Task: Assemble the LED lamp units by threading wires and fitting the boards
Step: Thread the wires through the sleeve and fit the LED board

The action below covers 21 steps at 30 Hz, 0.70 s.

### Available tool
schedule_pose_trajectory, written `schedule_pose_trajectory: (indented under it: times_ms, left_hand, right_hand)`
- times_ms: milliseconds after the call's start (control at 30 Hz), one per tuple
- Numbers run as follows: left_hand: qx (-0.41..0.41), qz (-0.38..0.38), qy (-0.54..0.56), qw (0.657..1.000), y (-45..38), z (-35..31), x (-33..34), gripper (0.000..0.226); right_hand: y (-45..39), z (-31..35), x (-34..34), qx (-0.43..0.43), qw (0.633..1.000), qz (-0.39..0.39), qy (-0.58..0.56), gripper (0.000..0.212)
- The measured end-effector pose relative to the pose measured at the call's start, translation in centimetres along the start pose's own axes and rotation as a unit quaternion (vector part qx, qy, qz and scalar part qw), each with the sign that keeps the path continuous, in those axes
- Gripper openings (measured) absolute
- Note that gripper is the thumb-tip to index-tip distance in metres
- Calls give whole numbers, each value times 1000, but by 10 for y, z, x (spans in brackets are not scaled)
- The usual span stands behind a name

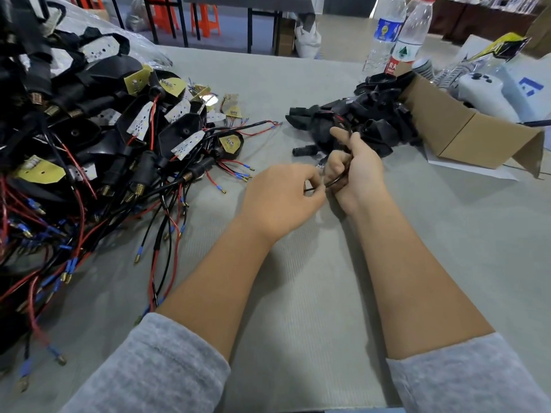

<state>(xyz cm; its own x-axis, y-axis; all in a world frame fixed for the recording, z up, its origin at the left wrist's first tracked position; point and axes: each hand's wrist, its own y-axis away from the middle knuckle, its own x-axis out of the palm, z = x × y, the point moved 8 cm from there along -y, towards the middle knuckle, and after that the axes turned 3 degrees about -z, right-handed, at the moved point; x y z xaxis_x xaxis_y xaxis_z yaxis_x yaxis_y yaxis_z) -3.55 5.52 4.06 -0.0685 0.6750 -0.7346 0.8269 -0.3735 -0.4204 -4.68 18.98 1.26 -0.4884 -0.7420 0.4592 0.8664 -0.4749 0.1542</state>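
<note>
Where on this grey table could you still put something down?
Bare grey table lies between the forearms, and right of the right hand below the brown cardboard box. The tangled pile of black lamp housings and red wires crowds the left side.

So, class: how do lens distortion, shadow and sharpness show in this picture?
Head view: wide-angle bending curves the table edges; soft, even light, faint shadows beneath the left hand and right hand; the water bottles and background look soft.

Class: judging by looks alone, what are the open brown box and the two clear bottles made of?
Open brown box: likely corrugated cardboard, matte, with folded flaps and raw edges. Two clear bottles: probably thin glossy plastic, see-through, with printed labels.
</note>
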Motion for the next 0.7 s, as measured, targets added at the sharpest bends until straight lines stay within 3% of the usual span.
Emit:
schedule_pose_trajectory:
  times_ms: [167,267,333,433,567,633,700]
  left_hand:
    - [-84,-58,64,993,-6,27,-12,23]
    - [-139,-79,178,971,-7,39,-16,25]
    - [-193,-91,288,933,-9,47,-18,22]
    - [-252,-79,467,844,-11,54,-16,22]
    - [-255,-45,587,767,-12,52,-12,22]
    - [-251,-35,621,742,-13,52,-10,20]
    - [-239,-25,629,740,-15,52,-8,18]
  right_hand:
    - [-2,-1,-9,24,991,-32,-127,31]
    - [0,3,-14,2,989,-60,-132,30]
    - [-1,4,-18,-13,989,-80,-126,24]
    - [-4,7,-21,-29,989,-98,-111,17]
    - [0,13,-11,-87,990,-96,62,12]
    - [5,19,-3,-160,962,-87,204,10]
    - [10,21,7,-230,930,-55,283,16]
